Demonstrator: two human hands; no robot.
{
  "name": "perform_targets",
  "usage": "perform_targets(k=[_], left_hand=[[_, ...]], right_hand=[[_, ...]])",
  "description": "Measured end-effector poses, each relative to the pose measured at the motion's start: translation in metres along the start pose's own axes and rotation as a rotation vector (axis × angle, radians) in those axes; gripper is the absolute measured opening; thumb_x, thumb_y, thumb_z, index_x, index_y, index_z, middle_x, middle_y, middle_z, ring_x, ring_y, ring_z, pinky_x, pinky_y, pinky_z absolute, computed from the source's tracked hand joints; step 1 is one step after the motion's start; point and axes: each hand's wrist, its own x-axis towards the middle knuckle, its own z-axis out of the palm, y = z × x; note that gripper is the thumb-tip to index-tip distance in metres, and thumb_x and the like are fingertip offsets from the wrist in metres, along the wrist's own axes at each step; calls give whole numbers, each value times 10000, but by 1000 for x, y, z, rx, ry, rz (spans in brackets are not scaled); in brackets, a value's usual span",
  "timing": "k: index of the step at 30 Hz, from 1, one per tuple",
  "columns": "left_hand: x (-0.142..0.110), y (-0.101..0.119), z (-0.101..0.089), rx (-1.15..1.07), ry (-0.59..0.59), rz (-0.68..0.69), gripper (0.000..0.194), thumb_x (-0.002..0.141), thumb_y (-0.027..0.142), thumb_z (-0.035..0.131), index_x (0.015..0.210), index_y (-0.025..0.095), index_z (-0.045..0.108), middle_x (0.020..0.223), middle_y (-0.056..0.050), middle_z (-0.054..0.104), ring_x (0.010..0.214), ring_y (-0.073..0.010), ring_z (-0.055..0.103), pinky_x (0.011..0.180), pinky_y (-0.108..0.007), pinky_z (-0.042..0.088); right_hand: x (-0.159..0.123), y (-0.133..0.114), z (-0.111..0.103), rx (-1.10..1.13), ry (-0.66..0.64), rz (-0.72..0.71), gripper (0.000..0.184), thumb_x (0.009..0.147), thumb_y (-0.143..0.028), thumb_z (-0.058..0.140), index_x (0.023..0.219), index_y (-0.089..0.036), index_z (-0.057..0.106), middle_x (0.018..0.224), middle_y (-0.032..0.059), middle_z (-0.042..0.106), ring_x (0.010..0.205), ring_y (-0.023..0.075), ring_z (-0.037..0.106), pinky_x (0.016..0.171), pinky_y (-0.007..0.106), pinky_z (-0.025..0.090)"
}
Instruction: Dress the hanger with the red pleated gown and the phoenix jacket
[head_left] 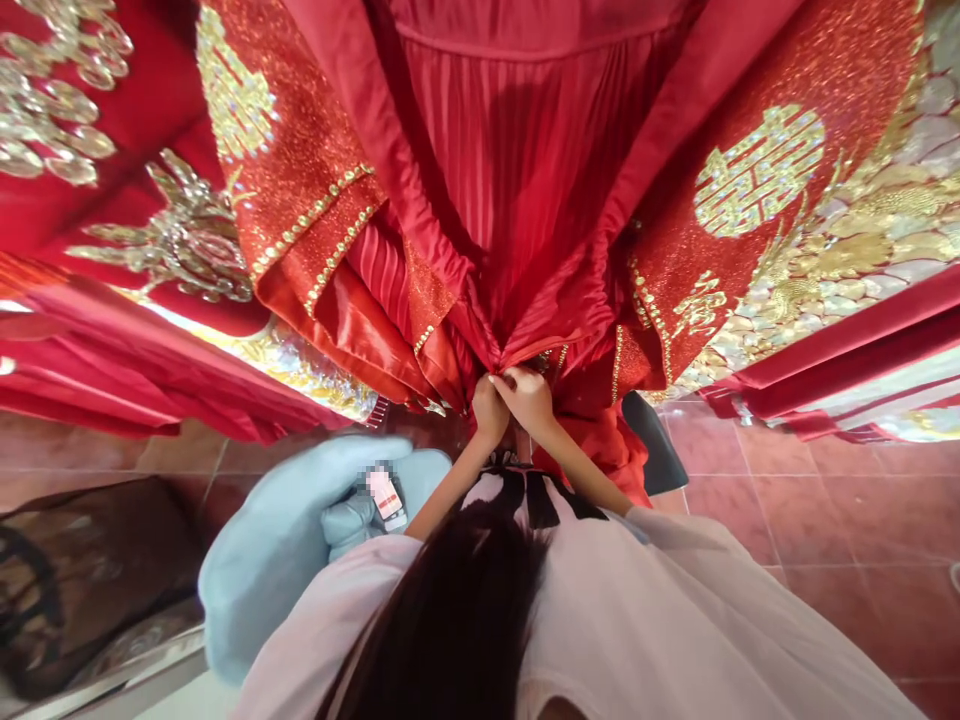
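A red garment (pixel 517 180) with a pleated lining hangs spread in front of me, its gathered seams converging in a V at my hands. My left hand (pixel 490 408) is closed at the bottom of this V, its fingers pinching the gathered cloth. Right beside it and touching it, my right hand (pixel 529 397) is also closed on the fabric, with thumb and finger bent together. A fastening between the fingertips, if any, is too small to make out. Glittering orange-red panels (pixel 315 190) with gold bead trim fold outward at both sides, and a gold emblem (pixel 761 172) decorates the right one.
Other red cloth with gold ornaments (pixel 176 235) hangs at left, and a gold scale-patterned piece (pixel 825 260) at right. A light blue cushioned seat (pixel 262 540) holds a small pinkish-white item (pixel 386 497). A dark bag (pixel 112 570) lies lower left. Reddish tiles (pixel 840 520) cover the floor.
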Motion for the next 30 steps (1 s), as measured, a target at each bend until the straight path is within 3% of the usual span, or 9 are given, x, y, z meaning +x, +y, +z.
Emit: perform_targets(k=[4,7,11,16,19,23,26,30], left_hand=[[-9,-3,-4,8,12,7,177,868,82,433,720,154,498,745,-58,565,728,-176,552,691,-287,452],[-15,-5,-7,11,20,13,189,849,79,448,681,165,461,722,-48,537,710,-171,532,665,-274,436],[-16,-6,-9,20,19,37,238,849,110,459,625,177,417,671,-40,507,657,-159,500,630,-261,412],[-11,-2,-8,44,27,76,204,869,124,444,672,166,478,677,-42,531,654,-163,508,617,-257,399],[-9,2,-6,55,24,94,187,886,125,418,735,160,523,713,-49,561,681,-165,530,641,-260,413],[-8,7,-10,74,20,113,218,907,145,387,752,162,540,722,-59,573,692,-174,543,653,-270,423],[-8,16,-17,103,55,100,195,907,186,399,793,157,555,757,-79,578,762,-205,557,705,-304,427],[5,36,-30,183,240,57,249,905,281,421,1034,112,551,1046,-177,585,1052,-280,530,892,-400,386]], right_hand=[[1,-1,4,431,-24,194,173,754,-222,637,607,-151,580,639,21,584,635,122,509,666,235,367],[-4,-2,5,741,-155,363,248,691,-239,650,506,-151,510,500,-25,471,507,79,417,530,207,307],[-8,-7,6,934,-356,450,323,741,-406,564,544,-151,533,389,-79,303,336,42,216,375,201,153],[3,-26,-8,1122,-274,498,372,725,-475,586,564,-176,435,388,-109,245,322,16,173,354,179,97],[9,-43,-28,1208,-175,438,402,729,-466,617,548,-176,405,389,-104,254,327,10,182,357,181,108],[9,-61,-45,1277,-46,233,397,717,-474,663,556,-156,489,398,-88,294,348,11,215,373,188,127],[6,-62,-41,1209,-38,154,420,718,-522,659,564,-148,544,393,-77,313,366,20,243,393,195,160],[3,-52,-28,1115,-45,72,459,745,-577,617,578,-154,555,397,-67,341,374,33,266,410,209,182]])
